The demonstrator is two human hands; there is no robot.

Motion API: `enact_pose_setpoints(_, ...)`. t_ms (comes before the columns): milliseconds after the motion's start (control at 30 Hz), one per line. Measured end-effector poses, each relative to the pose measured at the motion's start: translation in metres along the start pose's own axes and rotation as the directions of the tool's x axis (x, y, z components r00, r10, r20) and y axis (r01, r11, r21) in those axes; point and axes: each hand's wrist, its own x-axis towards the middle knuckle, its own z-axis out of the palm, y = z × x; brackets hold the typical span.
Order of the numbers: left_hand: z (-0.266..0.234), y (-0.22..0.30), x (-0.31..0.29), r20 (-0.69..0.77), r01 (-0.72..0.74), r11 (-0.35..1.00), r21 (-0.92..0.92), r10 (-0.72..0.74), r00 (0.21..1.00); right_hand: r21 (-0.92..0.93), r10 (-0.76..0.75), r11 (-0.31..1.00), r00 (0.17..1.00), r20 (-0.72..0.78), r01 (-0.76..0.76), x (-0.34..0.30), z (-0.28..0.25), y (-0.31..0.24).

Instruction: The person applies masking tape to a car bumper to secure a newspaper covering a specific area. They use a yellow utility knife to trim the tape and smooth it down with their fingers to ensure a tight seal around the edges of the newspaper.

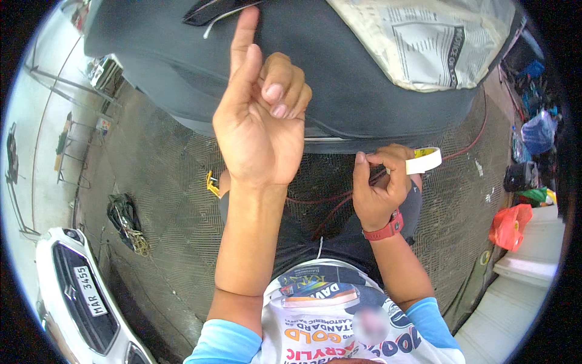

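Left hand has its index stretched along the grey panel, other fingers loosely curled, nothing visible inside; right hand, thumb and index nearly meeting, carries the white tape roll at its outer side: probably light, firmish, best held by the rim.

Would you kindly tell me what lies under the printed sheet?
The dark grey panel shows along the lower edge of the printed sheet; anything directly beneath is covered.
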Motion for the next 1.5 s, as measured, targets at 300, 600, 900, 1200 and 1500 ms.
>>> enact_pose_setpoints(300,-0.017,0.028,-0.007,0.001,-0.028,0.999,-0.047,0.028,1.000,-0.005,-0.047,0.999,0.999,0.021,0.047,0.006,0.008,-0.007)
enact_pose_setpoints(600,-0.014,-0.015,-0.003,-0.027,-0.069,0.988,-0.135,0.066,0.997,0.014,-0.048,0.999,0.998,-0.030,0.049,0.016,0.018,-0.005)
enact_pose_setpoints(900,0.009,-0.065,0.016,-0.084,-0.146,0.982,-0.123,0.137,0.987,0.113,0.195,0.977,0.971,-0.139,-0.180,0.020,0.000,-0.016)
enact_pose_setpoints(1200,0.008,-0.042,0.010,-0.088,-0.165,0.979,-0.122,0.155,0.984,-0.041,0.058,0.997,0.985,-0.162,-0.066,0.015,-0.005,-0.007)
enact_pose_setpoints(1500,0.006,-0.012,-0.001,-0.147,-0.191,0.982,0.000,0.189,0.971,-0.062,0.040,0.997,0.993,-0.115,-0.047,0.040,-0.002,-0.029)
